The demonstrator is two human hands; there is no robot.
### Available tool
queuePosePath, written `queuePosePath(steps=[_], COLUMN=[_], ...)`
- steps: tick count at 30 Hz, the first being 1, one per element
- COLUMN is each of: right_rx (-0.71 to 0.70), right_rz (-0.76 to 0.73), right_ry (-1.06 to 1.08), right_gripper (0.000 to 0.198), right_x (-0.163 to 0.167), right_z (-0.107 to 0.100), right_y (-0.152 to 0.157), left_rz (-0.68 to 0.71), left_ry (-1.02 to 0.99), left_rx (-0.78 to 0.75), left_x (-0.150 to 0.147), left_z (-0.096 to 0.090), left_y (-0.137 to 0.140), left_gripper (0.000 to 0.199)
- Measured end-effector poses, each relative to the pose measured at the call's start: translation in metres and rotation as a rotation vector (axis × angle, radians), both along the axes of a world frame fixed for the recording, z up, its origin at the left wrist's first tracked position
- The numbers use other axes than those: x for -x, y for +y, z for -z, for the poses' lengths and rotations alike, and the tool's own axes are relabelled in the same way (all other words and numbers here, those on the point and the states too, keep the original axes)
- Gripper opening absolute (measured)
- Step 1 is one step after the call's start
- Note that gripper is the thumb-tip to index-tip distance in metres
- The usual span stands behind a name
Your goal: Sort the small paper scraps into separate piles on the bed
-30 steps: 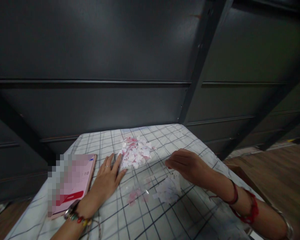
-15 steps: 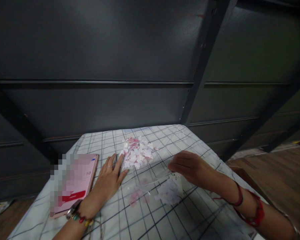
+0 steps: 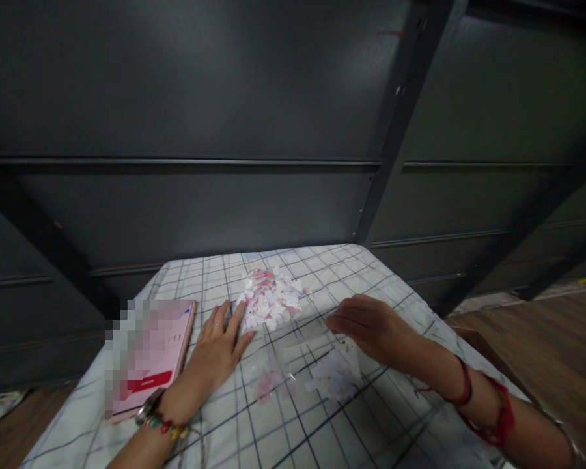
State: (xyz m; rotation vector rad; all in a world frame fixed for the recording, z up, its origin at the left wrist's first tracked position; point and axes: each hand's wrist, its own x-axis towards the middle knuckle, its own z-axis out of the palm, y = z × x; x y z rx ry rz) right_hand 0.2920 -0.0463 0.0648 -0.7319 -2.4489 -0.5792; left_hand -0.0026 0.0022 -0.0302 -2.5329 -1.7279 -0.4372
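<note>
My left hand point(image 3: 219, 348) lies flat with its fingers spread on the checked tablecloth, its index fingertip at the edge of a pile of torn white and pink paper scraps point(image 3: 272, 303). Closer to me lies a clear plastic bag point(image 3: 295, 355). White paper scraps point(image 3: 336, 374) and a few pink ones point(image 3: 265, 385) show in or under its film. My right hand point(image 3: 364, 326) is closed in a pinch at the bag's upper right edge, and the film runs up to its fingertips. The fingertips themselves are partly hidden.
A pink tablet-like device point(image 3: 159, 358) with a red patch lies left of my left wrist. The white checked tablecloth point(image 3: 317, 264) covers the table, whose far edge meets a dark metal panel wall point(image 3: 215, 208). A brown box edge point(image 3: 488, 355) shows beside the table at right.
My left hand stays flat beside the pile. My right hand remains pinched in nearly the same place, and the film near its fingers has shifted slightly. The view has moved a little.
</note>
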Motion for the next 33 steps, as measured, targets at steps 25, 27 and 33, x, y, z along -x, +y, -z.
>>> queuePosePath(steps=[25, 27, 33], right_rx=[0.002, -0.004, -0.055], right_rz=[-0.059, -0.088, 0.078], right_ry=[0.019, 0.046, 0.034], right_gripper=[0.018, 0.017, 0.021], right_x=[0.023, 0.021, -0.005], right_z=[0.011, 0.008, -0.009], right_y=[0.001, -0.005, -0.013], left_rz=[0.020, 0.017, 0.004], left_ry=[0.004, -0.007, -0.029], left_rx=[0.044, 0.046, 0.055], left_x=[-0.001, 0.000, 0.003], left_z=[-0.005, -0.005, -0.005], left_y=[-0.002, -0.002, -0.001], left_gripper=[0.061, 0.060, 0.061])
